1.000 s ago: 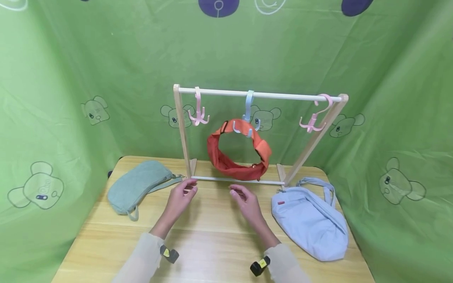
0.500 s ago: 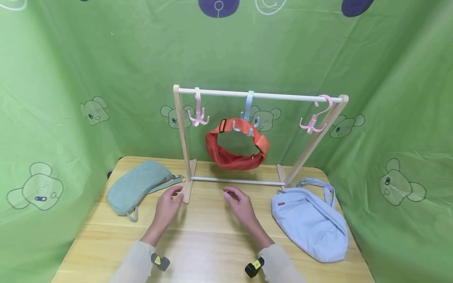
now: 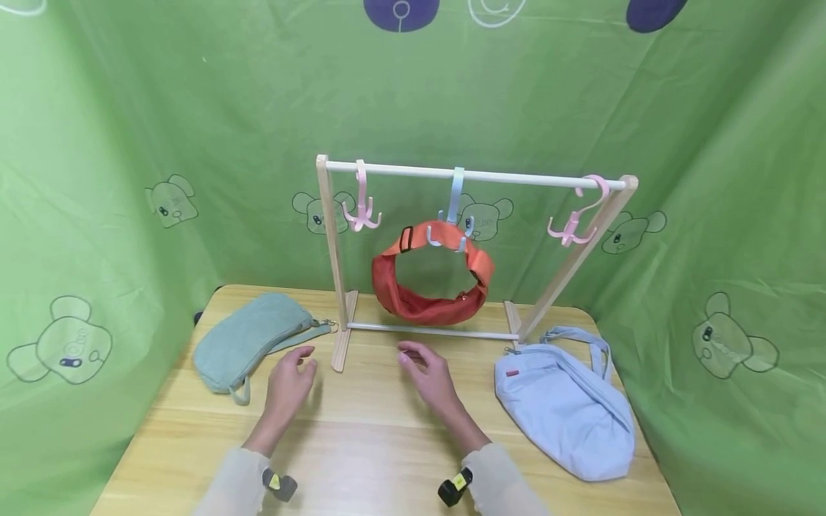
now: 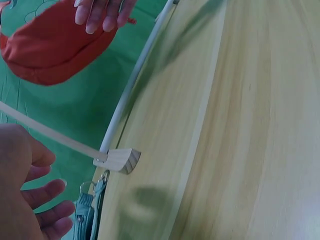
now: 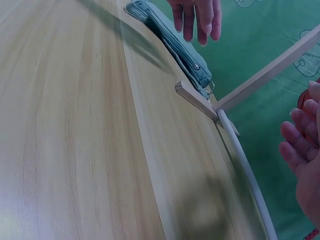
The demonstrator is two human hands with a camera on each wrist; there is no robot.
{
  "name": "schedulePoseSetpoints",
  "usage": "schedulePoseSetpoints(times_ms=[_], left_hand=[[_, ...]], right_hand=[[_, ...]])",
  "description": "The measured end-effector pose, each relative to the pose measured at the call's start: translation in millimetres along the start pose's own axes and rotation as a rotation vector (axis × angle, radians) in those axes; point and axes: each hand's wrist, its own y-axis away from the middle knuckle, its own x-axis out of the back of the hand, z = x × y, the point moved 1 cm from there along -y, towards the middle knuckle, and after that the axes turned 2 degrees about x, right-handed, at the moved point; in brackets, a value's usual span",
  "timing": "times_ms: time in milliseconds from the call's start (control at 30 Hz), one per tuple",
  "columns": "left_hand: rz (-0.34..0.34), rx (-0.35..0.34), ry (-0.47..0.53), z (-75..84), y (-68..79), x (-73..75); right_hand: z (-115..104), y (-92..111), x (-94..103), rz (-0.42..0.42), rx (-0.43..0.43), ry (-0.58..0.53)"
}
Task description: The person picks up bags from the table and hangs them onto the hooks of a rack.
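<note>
A red bag [image 3: 426, 309] with an orange strap hangs from the blue hook [image 3: 455, 201] at the middle of the rack's top rail. My left hand [image 3: 287, 387] is above the table beside the green corduroy bag [image 3: 252, 340], fingers loosely bent and holding nothing. Below the red bag and apart from it, my right hand [image 3: 431, 380] hovers with relaxed fingers and nothing in them. To its right lies a light blue bag [image 3: 561, 405], flat on the table with its strap toward the back.
The wooden rack [image 3: 333, 244] stands at the back of the table [image 3: 361, 459]. A pink hook [image 3: 362, 208] hangs at its left and another pink hook [image 3: 571, 226] at its right, both bare. Green printed cloth [image 3: 258, 93] surrounds the table.
Both hands have drawn left and slightly back from the rack, the left hand farther, uncovering the rack's left foot. The red bag has swung a little on its hook.
</note>
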Motion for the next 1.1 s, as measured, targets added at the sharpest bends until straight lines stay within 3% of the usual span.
schedulePoseSetpoints(times_ms=[200,433,667,1100], left_hand=[[0.040,-0.008,-0.055,-11.1,-1.3,8.4],[0.040,0.042,-0.112,-22.2,-0.1,17.1],[0.068,0.037,-0.154,-33.9,1.7,20.3],[-0.008,0.126,-0.214,-49.1,6.4,28.1]], right_hand=[[2.5,1.5,-5.7,-0.028,0.026,0.048],[6.3,1.8,-16.6,-0.034,0.002,0.030],[3.6,-1.2,-25.1,-0.048,0.003,0.022],[5.8,-4.0,-36.6,-0.120,0.054,0.083]])
